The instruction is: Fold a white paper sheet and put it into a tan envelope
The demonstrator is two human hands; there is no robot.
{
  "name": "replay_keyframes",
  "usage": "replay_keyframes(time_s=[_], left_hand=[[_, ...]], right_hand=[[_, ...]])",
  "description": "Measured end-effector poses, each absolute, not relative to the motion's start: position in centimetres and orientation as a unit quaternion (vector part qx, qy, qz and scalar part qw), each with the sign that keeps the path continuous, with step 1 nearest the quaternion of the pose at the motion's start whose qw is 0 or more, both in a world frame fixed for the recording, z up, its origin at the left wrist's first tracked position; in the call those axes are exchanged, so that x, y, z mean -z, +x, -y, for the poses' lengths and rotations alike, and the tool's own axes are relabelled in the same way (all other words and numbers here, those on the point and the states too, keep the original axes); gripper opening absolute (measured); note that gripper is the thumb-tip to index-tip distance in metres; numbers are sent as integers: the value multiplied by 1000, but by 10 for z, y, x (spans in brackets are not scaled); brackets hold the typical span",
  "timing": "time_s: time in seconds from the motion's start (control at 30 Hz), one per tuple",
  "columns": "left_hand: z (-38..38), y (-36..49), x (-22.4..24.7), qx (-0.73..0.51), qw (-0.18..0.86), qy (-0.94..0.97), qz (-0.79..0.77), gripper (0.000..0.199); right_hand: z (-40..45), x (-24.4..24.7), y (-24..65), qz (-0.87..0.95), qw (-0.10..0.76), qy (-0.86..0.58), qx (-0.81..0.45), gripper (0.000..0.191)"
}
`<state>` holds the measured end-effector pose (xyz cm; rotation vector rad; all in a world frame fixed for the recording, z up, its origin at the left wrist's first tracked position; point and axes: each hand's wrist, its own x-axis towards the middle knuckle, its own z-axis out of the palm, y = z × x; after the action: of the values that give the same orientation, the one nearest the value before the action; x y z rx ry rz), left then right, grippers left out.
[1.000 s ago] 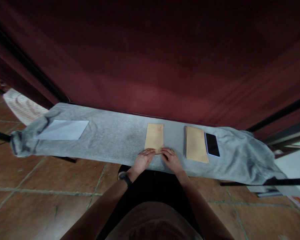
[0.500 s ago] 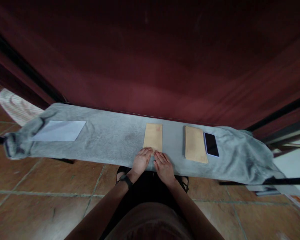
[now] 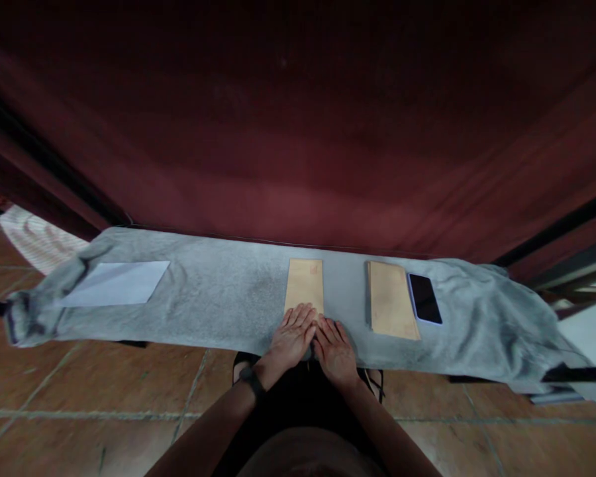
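A tan paper envelope [image 3: 304,281] with faint red print lies lengthwise on the grey cloth [image 3: 218,291] before me. My left hand [image 3: 292,339] rests flat on its near end, fingers stretched out and pointing away to the right. Beside it, my right hand [image 3: 336,350] lies palm down, its fingertips over the near right corner and its fingers slightly spread. The near edge of the envelope is hidden under both hands. Neither hand grips anything.
To the right lie a stack of tan envelopes [image 3: 393,301] and a phone [image 3: 425,299] with a dark screen. White paper [image 3: 116,283] lies at the left. A dark red upright surface [image 3: 298,199] rises behind the cloth.
My left hand has slid right and farther onto the envelope, its fingers now stretched flatter. My right hand's fingers have spread a little. The whole view has shifted slightly.
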<state>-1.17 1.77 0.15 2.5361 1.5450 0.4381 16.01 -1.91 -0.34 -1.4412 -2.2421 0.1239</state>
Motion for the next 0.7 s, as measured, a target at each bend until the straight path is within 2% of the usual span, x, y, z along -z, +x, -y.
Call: replay_keyframes(time_s=[0.13,0.43,0.57,0.7], left_hand=[[-67,4,-1,-109,102,830,-538,53],[-152,29,-12,-110,119,801,-576,53],[-151,28,-14,-111,120,804,-572,54],[-112,8,-1,-110,114,832,-531,53]], right_hand=[[18,2,159,810,247,-528,-54,40],[17,-2,155,808,243,-536,-32,42],[16,0,153,802,243,-544,-26,41],[15,3,151,799,249,-547,-27,42]])
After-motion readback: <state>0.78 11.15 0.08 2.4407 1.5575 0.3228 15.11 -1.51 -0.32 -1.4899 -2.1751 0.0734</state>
